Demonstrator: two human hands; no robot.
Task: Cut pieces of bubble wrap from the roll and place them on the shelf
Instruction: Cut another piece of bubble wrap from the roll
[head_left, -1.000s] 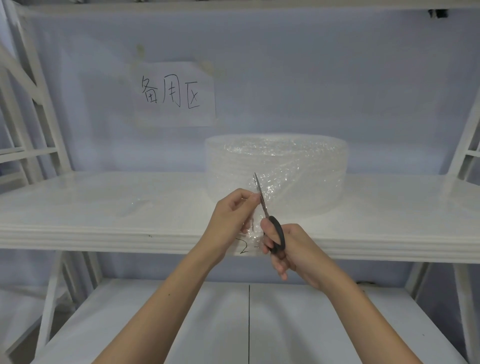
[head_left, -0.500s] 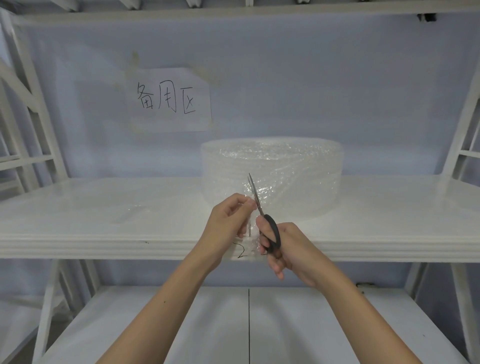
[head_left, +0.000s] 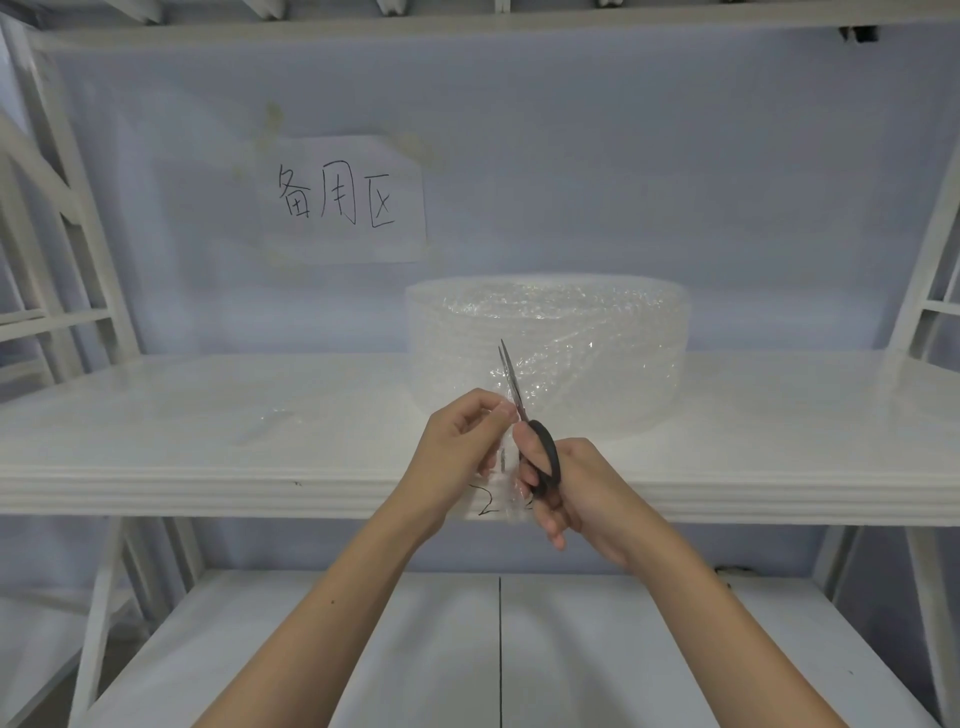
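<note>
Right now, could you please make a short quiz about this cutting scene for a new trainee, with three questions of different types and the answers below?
1. True or false: the bubble wrap roll lies on the bottom shelf.
2. Which hand holds the scissors? A) left hand B) right hand C) neither
3. Fill in: the left hand pinches the loose sheet just to the ____ of the blades.

Key
1. False; it sits on the middle shelf, below the paper sign.
2. B
3. left
</note>
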